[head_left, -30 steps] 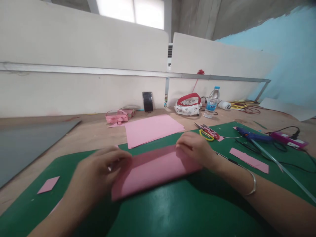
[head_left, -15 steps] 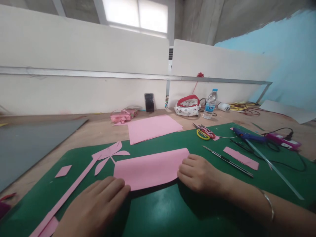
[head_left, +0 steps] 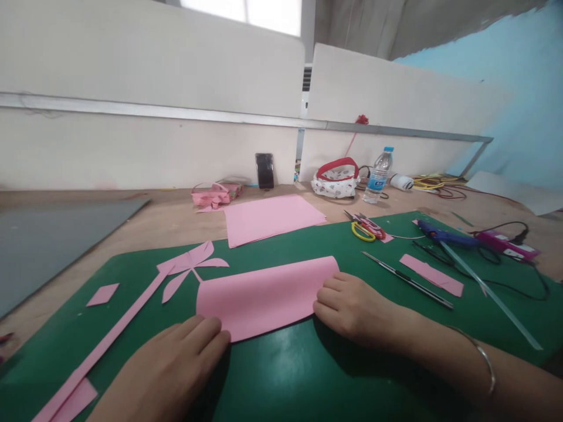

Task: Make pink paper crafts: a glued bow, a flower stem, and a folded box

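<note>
A pink sheet of paper, folded over on itself, lies on the green cutting mat. My left hand presses flat on the sheet's near left corner, fingers stretched out. My right hand rests on the sheet's right edge with its fingers curled down onto the paper. A pink paper cut-out with a long stem and leaves lies on the mat to the left of the sheet.
More pink sheets lie at the mat's far edge. To the right are scissors, a craft knife, a pink strip, a blue glue gun and cables. A phone, pouch and water bottle stand by the partition.
Both hands have come nearer to me, from the sheet's far edge to its near edge. The leaf cut-out, earlier hidden, now shows. Over the last half second the hands barely moved.
</note>
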`<state>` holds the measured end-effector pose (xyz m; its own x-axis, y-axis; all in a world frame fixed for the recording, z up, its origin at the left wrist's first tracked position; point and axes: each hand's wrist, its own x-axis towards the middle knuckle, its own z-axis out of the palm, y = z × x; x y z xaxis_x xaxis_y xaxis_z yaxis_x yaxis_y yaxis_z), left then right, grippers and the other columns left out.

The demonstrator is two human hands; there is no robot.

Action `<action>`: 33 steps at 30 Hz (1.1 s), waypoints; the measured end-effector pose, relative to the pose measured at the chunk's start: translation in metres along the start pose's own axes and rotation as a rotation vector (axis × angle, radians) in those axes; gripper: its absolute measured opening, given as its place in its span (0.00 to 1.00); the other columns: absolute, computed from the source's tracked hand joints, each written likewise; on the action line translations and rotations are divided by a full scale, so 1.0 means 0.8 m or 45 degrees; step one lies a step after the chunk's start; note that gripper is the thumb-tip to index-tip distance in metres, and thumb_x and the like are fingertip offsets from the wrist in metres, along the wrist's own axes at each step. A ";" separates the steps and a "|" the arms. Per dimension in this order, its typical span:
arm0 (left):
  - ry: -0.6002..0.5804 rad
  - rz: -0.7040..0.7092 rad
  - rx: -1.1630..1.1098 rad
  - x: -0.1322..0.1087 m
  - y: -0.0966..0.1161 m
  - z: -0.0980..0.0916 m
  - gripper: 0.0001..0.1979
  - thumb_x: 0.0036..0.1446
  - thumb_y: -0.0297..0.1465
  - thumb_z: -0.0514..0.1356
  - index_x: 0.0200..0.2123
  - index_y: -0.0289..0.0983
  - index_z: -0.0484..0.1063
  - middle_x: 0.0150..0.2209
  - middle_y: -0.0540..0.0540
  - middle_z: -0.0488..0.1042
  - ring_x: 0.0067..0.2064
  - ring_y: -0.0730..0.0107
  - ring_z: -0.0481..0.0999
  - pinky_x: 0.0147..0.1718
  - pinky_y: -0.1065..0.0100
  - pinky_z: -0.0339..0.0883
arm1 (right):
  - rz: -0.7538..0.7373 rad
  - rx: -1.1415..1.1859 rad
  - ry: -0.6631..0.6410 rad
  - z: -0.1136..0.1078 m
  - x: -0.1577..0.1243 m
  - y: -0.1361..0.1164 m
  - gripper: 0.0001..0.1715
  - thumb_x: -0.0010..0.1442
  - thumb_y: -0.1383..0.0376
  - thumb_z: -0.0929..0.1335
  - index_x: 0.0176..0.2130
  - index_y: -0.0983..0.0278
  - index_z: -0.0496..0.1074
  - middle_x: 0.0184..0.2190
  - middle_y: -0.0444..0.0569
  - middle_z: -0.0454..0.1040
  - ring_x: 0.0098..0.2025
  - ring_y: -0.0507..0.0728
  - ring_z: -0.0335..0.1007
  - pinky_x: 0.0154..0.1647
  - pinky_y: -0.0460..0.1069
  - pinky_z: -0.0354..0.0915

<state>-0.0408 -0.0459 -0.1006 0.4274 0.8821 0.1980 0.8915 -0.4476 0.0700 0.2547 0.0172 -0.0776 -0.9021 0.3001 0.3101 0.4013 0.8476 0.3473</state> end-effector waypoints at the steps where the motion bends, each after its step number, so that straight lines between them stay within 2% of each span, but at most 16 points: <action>1: -0.070 0.009 0.045 0.002 0.004 -0.003 0.20 0.51 0.18 0.47 0.32 0.43 0.75 0.34 0.46 0.75 0.33 0.62 0.71 0.34 0.60 0.61 | -0.006 0.007 0.000 0.001 0.000 0.000 0.14 0.60 0.76 0.62 0.25 0.66 0.66 0.23 0.47 0.66 0.26 0.53 0.52 0.28 0.50 0.45; 4: -0.274 0.017 0.144 0.013 0.023 -0.017 0.21 0.53 0.17 0.45 0.30 0.42 0.74 0.34 0.46 0.74 0.33 0.63 0.70 0.33 0.62 0.63 | -0.018 0.030 0.008 0.002 0.001 -0.001 0.14 0.61 0.76 0.61 0.25 0.66 0.65 0.23 0.47 0.66 0.26 0.53 0.52 0.28 0.50 0.45; 6: -0.355 0.010 0.107 0.024 0.038 -0.027 0.17 0.58 0.22 0.47 0.28 0.40 0.73 0.32 0.46 0.73 0.33 0.64 0.70 0.33 0.63 0.63 | -0.018 0.047 0.001 0.002 0.001 -0.001 0.14 0.61 0.76 0.61 0.25 0.66 0.64 0.24 0.46 0.66 0.26 0.53 0.52 0.28 0.50 0.45; 9: -0.349 0.020 0.077 0.044 0.053 -0.032 0.14 0.59 0.24 0.48 0.36 0.39 0.72 0.34 0.45 0.73 0.32 0.65 0.71 0.32 0.64 0.64 | -0.020 0.072 -0.012 0.001 0.001 -0.001 0.14 0.62 0.76 0.61 0.25 0.66 0.64 0.24 0.46 0.66 0.27 0.53 0.52 0.28 0.50 0.45; 11: -0.300 0.116 0.097 0.059 0.057 -0.029 0.16 0.59 0.22 0.47 0.45 0.39 0.69 0.35 0.45 0.73 0.32 0.64 0.72 0.29 0.64 0.64 | -0.022 0.092 -0.005 0.001 0.001 -0.001 0.14 0.62 0.76 0.61 0.25 0.66 0.64 0.24 0.46 0.65 0.27 0.53 0.52 0.29 0.50 0.45; 13: -0.270 0.196 0.135 0.074 0.061 -0.023 0.19 0.58 0.22 0.47 0.50 0.38 0.66 0.32 0.45 0.74 0.28 0.62 0.72 0.23 0.65 0.61 | -0.018 0.117 0.013 0.004 0.001 -0.001 0.14 0.61 0.76 0.61 0.25 0.66 0.64 0.23 0.46 0.65 0.27 0.53 0.51 0.29 0.50 0.46; 15: -0.249 0.212 0.137 0.089 0.067 -0.015 0.15 0.56 0.21 0.48 0.43 0.36 0.69 0.29 0.46 0.73 0.24 0.62 0.70 0.19 0.65 0.57 | -0.014 0.143 0.052 0.010 0.000 0.000 0.14 0.62 0.76 0.60 0.26 0.66 0.64 0.23 0.46 0.64 0.27 0.53 0.50 0.29 0.50 0.46; 17: -0.225 0.256 0.109 0.101 0.075 -0.006 0.12 0.54 0.20 0.49 0.33 0.37 0.70 0.27 0.47 0.72 0.24 0.63 0.70 0.19 0.65 0.57 | -0.021 0.173 0.099 0.018 -0.003 0.001 0.15 0.62 0.76 0.60 0.26 0.66 0.64 0.24 0.46 0.64 0.27 0.54 0.50 0.29 0.51 0.46; 20: -0.127 0.343 0.039 0.113 0.082 0.008 0.10 0.57 0.22 0.50 0.34 0.37 0.69 0.33 0.46 0.73 0.35 0.62 0.71 0.30 0.63 0.65 | -0.042 0.211 0.148 0.029 -0.008 0.002 0.15 0.62 0.76 0.59 0.25 0.66 0.63 0.24 0.46 0.64 0.27 0.54 0.50 0.29 0.51 0.45; 23: -0.028 0.315 -0.074 0.113 0.078 0.017 0.07 0.59 0.27 0.52 0.41 0.37 0.68 0.44 0.46 0.71 0.44 0.63 0.69 0.43 0.62 0.66 | -0.036 0.232 0.160 0.031 -0.008 0.003 0.15 0.63 0.75 0.59 0.26 0.66 0.62 0.24 0.46 0.63 0.27 0.54 0.51 0.28 0.51 0.44; 29: 0.008 0.194 -0.262 0.104 0.066 0.023 0.20 0.65 0.33 0.44 0.57 0.35 0.60 0.59 0.43 0.64 0.59 0.63 0.62 0.60 0.61 0.54 | -0.067 0.235 0.160 0.024 -0.005 0.002 0.15 0.64 0.76 0.56 0.29 0.67 0.65 0.25 0.47 0.66 0.27 0.54 0.55 0.29 0.50 0.46; 33: -0.063 0.203 -0.350 0.103 0.064 0.025 0.26 0.66 0.39 0.38 0.63 0.34 0.52 0.66 0.40 0.53 0.66 0.60 0.50 0.65 0.55 0.42 | -0.086 0.234 0.181 0.023 -0.005 0.002 0.15 0.65 0.75 0.56 0.31 0.67 0.66 0.25 0.47 0.67 0.27 0.54 0.58 0.29 0.50 0.48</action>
<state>0.0428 0.0066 -0.1003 0.5712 0.8008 0.1800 0.7417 -0.5975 0.3046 0.2564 0.0257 -0.0946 -0.8891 0.1864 0.4180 0.2935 0.9330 0.2082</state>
